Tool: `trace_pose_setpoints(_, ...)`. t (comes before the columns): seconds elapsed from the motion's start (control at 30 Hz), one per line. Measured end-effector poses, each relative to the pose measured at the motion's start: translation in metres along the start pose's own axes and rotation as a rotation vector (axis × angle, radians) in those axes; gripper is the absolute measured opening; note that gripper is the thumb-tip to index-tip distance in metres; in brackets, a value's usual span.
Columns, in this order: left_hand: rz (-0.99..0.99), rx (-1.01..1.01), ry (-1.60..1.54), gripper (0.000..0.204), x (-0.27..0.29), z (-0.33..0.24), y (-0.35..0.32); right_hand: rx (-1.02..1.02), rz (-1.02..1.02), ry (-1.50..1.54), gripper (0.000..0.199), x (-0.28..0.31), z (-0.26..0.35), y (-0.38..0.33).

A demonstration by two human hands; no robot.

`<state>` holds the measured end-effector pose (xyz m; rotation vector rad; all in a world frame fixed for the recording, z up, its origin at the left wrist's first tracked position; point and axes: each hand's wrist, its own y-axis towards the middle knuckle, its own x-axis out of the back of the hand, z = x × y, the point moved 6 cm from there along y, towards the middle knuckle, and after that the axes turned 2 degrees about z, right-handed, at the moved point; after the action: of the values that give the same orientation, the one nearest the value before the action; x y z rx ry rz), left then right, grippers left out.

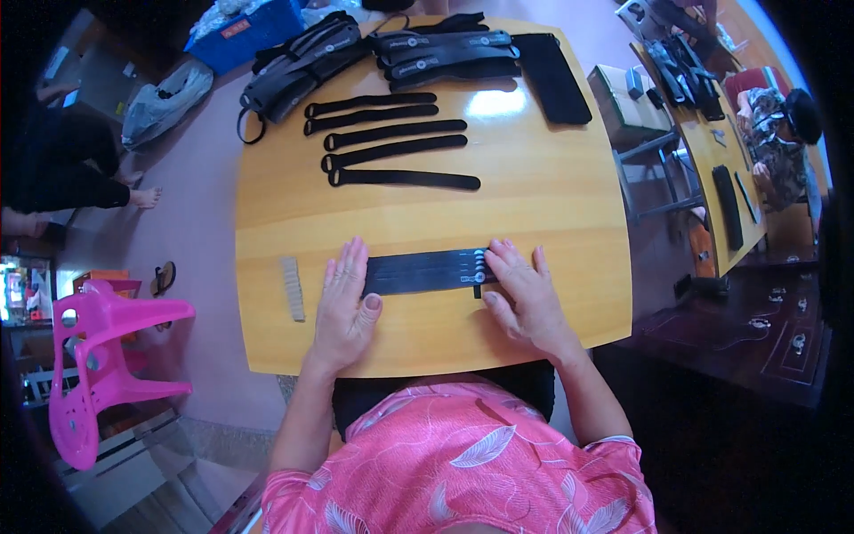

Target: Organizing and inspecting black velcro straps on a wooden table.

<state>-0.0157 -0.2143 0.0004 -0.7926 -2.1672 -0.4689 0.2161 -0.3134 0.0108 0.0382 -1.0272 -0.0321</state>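
A flat black band (418, 272) with pale printing near its right end lies crosswise near the front of the wooden table. My left hand (343, 307) rests beside the band's left end, palm down, fingers straight and pointing away from me. Over the band's right end lies my right hand (527, 294), its fingers stretched out and covering that edge. A small black tab (478, 291) pokes out below the band by the right thumb. Left of my left hand is a short beige ribbed strip (293, 289).
Several black straps with end loops (396, 158) lie in a row farther back on the table (427, 218). Behind them are piles of printed black bands (445, 55) and a black pad (553, 80). A pink stool (98, 356) stands left; another person (774, 133) sits at a right-hand table.
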Motion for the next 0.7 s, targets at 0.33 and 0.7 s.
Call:
trace_pose_setpoints(0.33, -0.491, 0.009, -0.065, 0.026, 0.053, 0.015, 0.014, 0.230, -0.341, -0.152, 0.027, 0.027, 0.005, 0.094)
trace_pose_setpoints(0.7, -0.541, 0.234, 0.064, 0.028, 0.090, 0.051, -0.046, 0.331, -0.258, -0.306, 0.015, 0.014, -0.008, 0.107)
